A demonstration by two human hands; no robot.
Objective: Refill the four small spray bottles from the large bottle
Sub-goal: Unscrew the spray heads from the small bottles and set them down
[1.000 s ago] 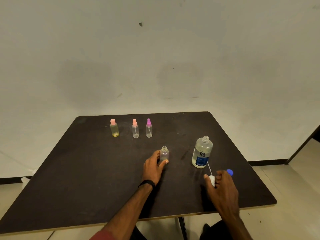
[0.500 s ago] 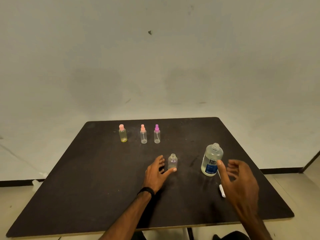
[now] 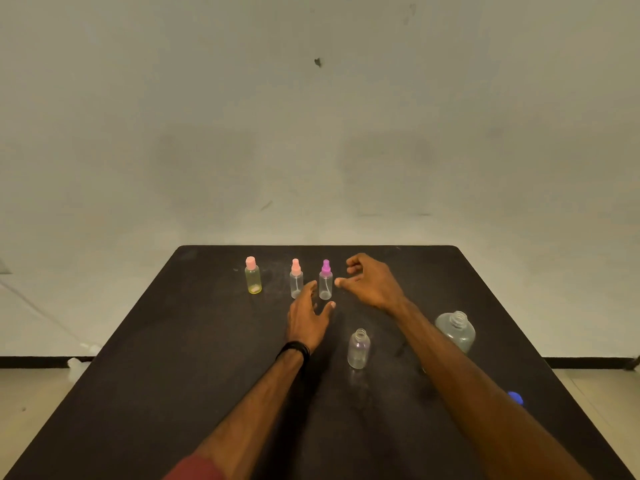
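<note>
Three capped small spray bottles stand in a row at the back of the black table [image 3: 145, 358]: a yellowish one with a pink cap [image 3: 252, 276], a clear one with a pink sprayer [image 3: 296, 279] and a clear one with a purple sprayer [image 3: 325, 280]. A fourth small bottle [image 3: 358, 348], uncapped, stands nearer me. The large clear bottle [image 3: 455, 331] stands open at the right, partly behind my right forearm. My left hand [image 3: 309, 320] hovers spread just in front of the purple-capped bottle. My right hand [image 3: 372, 283] hovers with loosely curled fingers right of that bottle, holding nothing.
A blue cap [image 3: 515, 398] lies near the table's right edge. A plain wall rises behind the table. Floor and a dark baseboard show at both sides.
Both hands have moved away from the uncapped small bottle and the large bottle toward the back row. The white sprayer head by the large bottle is out of sight now.
</note>
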